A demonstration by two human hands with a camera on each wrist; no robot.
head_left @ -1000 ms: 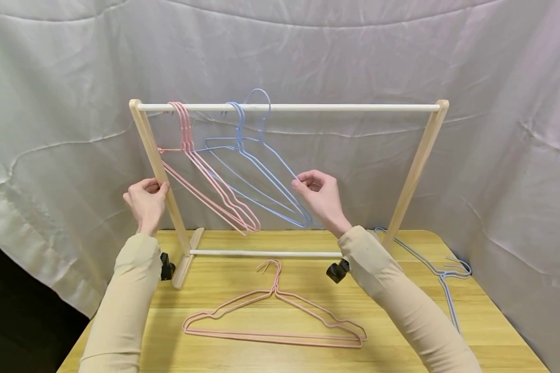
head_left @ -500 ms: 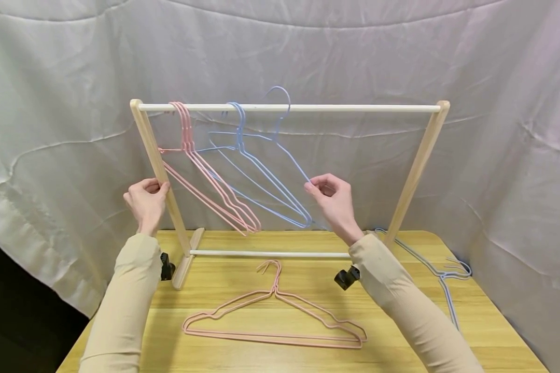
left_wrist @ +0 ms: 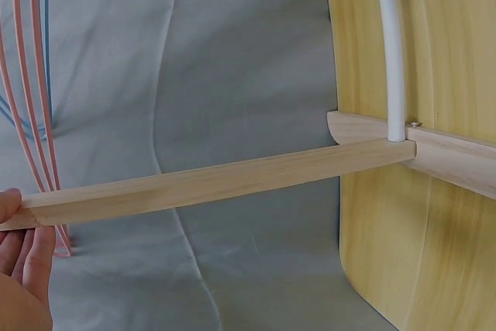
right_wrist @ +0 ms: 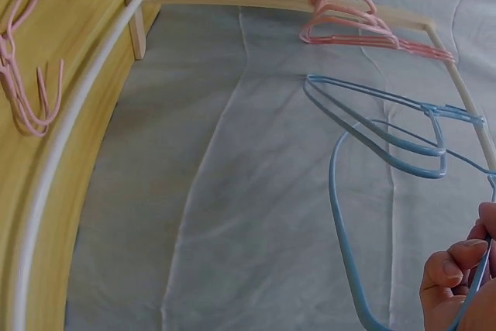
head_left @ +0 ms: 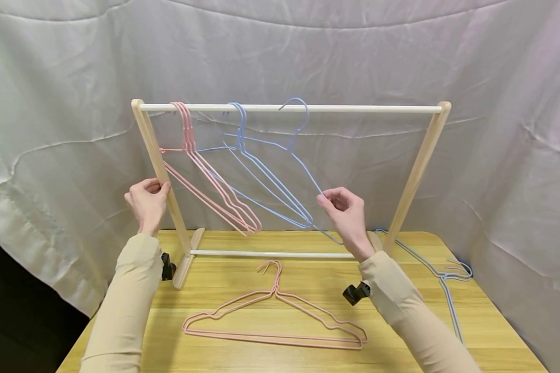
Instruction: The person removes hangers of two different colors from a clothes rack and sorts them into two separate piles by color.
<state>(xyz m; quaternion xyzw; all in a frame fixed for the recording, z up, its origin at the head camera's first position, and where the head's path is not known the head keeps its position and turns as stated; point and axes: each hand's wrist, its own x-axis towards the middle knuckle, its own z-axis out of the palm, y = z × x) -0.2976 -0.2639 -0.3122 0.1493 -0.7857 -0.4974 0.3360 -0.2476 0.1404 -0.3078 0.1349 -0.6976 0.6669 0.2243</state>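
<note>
In the head view my right hand (head_left: 347, 217) pinches the sloping right shoulder of a blue wire hanger (head_left: 309, 173). That hanger tilts, its hook reaching over the white top bar (head_left: 368, 109); whether the hook bears on the bar I cannot tell. Left of it hang other blue hangers (head_left: 240, 129), and further left several pink hangers (head_left: 188, 129). My left hand (head_left: 145, 204) grips the rack's left wooden post (head_left: 152, 147) with thumb and fingers. In the left wrist view the same post (left_wrist: 194, 187) runs down to its foot.
Pink hangers (head_left: 275, 291) lie stacked on the wooden table (head_left: 242, 357) in front of the rack. Grey-blue hangers (head_left: 443, 274) lie at the table's right, by the right post (head_left: 417, 171). A white lower bar (head_left: 270, 254) joins the posts; a grey curtain (head_left: 354, 57) hangs behind.
My right hand has moved right and lately a little down, carrying the blue hanger away from the other blue ones. Its hook has dropped closer to the bar. My left hand stays on the post.
</note>
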